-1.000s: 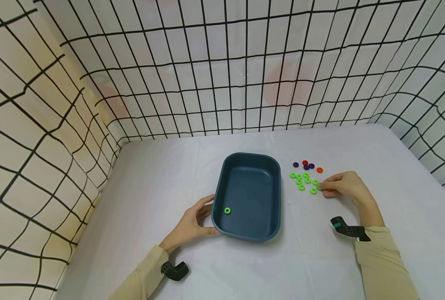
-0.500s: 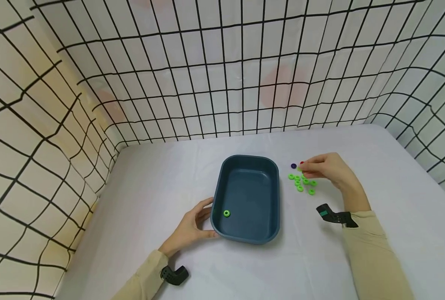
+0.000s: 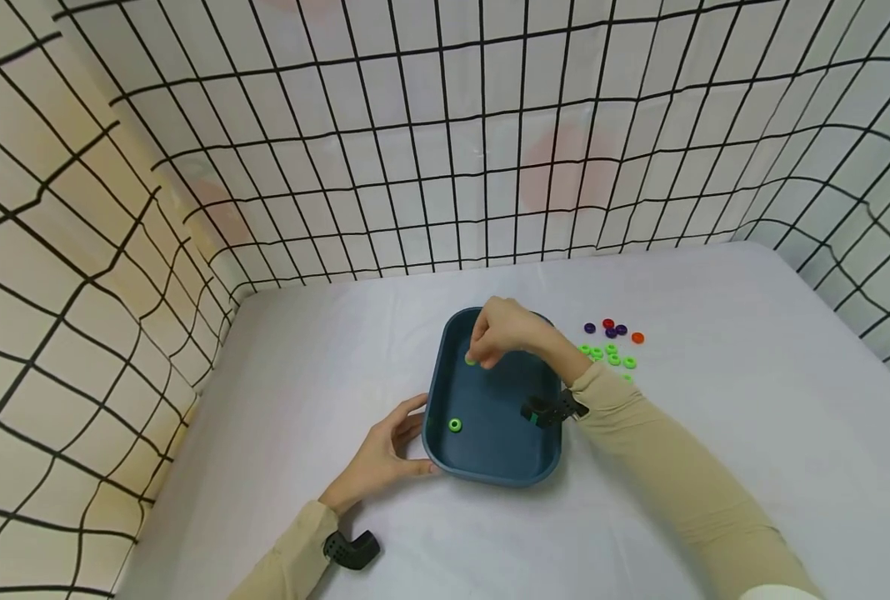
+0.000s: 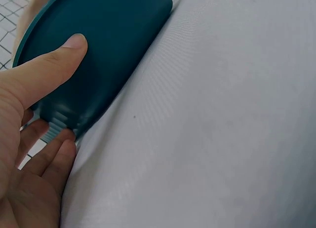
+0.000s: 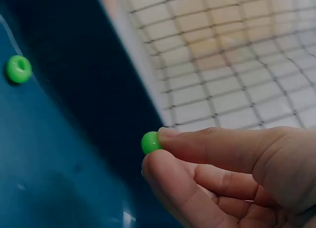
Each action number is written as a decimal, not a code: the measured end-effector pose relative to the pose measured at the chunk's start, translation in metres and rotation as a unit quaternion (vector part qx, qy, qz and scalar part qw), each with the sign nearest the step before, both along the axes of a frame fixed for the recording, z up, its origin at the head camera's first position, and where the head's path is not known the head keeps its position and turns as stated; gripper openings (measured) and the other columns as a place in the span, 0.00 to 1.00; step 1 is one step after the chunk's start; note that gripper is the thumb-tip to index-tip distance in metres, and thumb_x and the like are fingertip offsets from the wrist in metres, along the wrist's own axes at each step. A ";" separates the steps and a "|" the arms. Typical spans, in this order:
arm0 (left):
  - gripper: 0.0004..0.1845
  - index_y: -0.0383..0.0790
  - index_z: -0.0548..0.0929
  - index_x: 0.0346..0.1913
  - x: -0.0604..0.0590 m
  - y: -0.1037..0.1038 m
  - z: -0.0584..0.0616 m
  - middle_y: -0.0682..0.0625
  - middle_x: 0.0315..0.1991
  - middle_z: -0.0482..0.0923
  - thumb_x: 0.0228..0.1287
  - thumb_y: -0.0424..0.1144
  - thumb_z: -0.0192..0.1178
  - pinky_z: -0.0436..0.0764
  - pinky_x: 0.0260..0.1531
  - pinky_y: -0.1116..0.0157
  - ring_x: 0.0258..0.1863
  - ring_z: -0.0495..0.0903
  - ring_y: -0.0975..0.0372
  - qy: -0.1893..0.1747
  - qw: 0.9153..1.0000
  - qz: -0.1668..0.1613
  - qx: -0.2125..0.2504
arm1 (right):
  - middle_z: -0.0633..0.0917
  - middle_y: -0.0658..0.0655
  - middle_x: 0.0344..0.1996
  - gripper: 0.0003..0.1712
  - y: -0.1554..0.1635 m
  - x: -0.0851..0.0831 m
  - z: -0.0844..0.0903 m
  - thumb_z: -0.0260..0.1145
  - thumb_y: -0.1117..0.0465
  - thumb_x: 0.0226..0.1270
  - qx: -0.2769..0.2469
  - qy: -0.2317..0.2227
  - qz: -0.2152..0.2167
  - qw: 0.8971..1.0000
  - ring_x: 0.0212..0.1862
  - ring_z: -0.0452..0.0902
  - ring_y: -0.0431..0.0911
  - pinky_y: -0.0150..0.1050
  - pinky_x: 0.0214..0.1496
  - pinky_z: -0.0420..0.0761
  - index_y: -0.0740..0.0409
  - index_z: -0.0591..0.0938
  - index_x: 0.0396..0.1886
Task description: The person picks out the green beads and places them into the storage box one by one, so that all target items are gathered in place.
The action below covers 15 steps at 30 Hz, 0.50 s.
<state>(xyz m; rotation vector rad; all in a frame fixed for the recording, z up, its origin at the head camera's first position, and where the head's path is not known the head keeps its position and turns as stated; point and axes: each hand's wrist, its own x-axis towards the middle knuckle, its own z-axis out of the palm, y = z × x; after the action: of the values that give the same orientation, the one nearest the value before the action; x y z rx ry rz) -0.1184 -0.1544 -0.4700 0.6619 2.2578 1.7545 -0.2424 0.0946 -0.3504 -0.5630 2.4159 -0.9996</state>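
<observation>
A dark blue plastic tray (image 3: 493, 454) sits in the middle of the table. My left hand (image 3: 382, 454) grips its near left corner, the thumb (image 4: 54, 67) against one outer wall and the fingers round the other. Over the tray's far left part, my right hand (image 3: 507, 329) pinches a green ring-shaped bead (image 5: 150, 143) between thumb and forefinger. Another green bead (image 3: 455, 425) lies on the tray floor near the left hand. Right of the tray, several loose green beads (image 3: 614, 360) lie on the table, some hidden by the right forearm.
Behind the green beads are several purple beads (image 3: 590, 328), a red bead (image 3: 607, 323) and an orange bead (image 3: 637, 337). White cloth (image 3: 325, 367) covers the table. A black grid net (image 3: 482, 158) stands along its back and sides.
My right hand has moved left from the loose beads to above the tray, carrying a green bead. The left hand keeps its place at the tray's corner.
</observation>
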 end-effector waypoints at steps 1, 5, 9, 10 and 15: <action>0.51 0.52 0.63 0.74 0.000 0.000 0.000 0.48 0.72 0.65 0.47 0.33 0.79 0.71 0.67 0.68 0.68 0.70 0.53 0.000 1.000 0.000 0.000 | 0.88 0.54 0.22 0.05 -0.005 0.000 -0.003 0.74 0.64 0.58 0.008 -0.005 0.008 1.000 0.24 0.86 0.41 0.39 0.41 0.88 0.61 0.89 0.26; 0.51 0.54 0.64 0.73 -0.001 0.000 0.001 0.49 0.72 0.65 0.46 0.33 0.79 0.71 0.67 0.68 0.68 0.70 0.54 0.000 1.000 -0.003 0.003 | 0.87 0.54 0.19 0.06 -0.020 0.000 -0.014 0.75 0.67 0.56 0.031 -0.028 0.027 0.999 0.22 0.85 0.42 0.36 0.35 0.88 0.63 0.88 0.22; 0.51 0.53 0.64 0.73 -0.001 0.000 0.001 0.49 0.72 0.65 0.46 0.32 0.79 0.71 0.67 0.68 0.69 0.70 0.53 0.004 1.000 -0.005 0.004 | 0.87 0.55 0.18 0.06 -0.029 0.004 -0.025 0.75 0.69 0.54 0.051 -0.044 0.043 0.997 0.21 0.85 0.42 0.35 0.32 0.88 0.62 0.88 0.20; 0.51 0.53 0.64 0.73 -0.001 0.000 0.001 0.49 0.72 0.65 0.46 0.32 0.79 0.71 0.67 0.68 0.69 0.70 0.53 0.003 1.000 -0.005 0.004 | 0.87 0.55 0.18 0.06 -0.031 0.005 -0.027 0.75 0.69 0.53 0.055 -0.047 0.049 0.996 0.21 0.85 0.43 0.35 0.32 0.87 0.62 0.88 0.20; 0.50 0.52 0.64 0.74 0.000 0.001 0.001 0.47 0.73 0.64 0.47 0.34 0.79 0.71 0.68 0.66 0.69 0.70 0.51 0.004 1.000 -0.003 -0.002 | 0.88 0.54 0.20 0.07 -0.041 0.011 -0.035 0.74 0.72 0.54 0.060 -0.068 0.076 0.993 0.21 0.85 0.43 0.35 0.29 0.87 0.63 0.87 0.19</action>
<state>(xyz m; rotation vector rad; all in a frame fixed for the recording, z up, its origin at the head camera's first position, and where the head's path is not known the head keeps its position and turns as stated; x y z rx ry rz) -0.1188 -0.1537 -0.4692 0.6761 2.2618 1.7460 -0.2316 0.0537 -0.3853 -0.6062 2.2584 -0.7963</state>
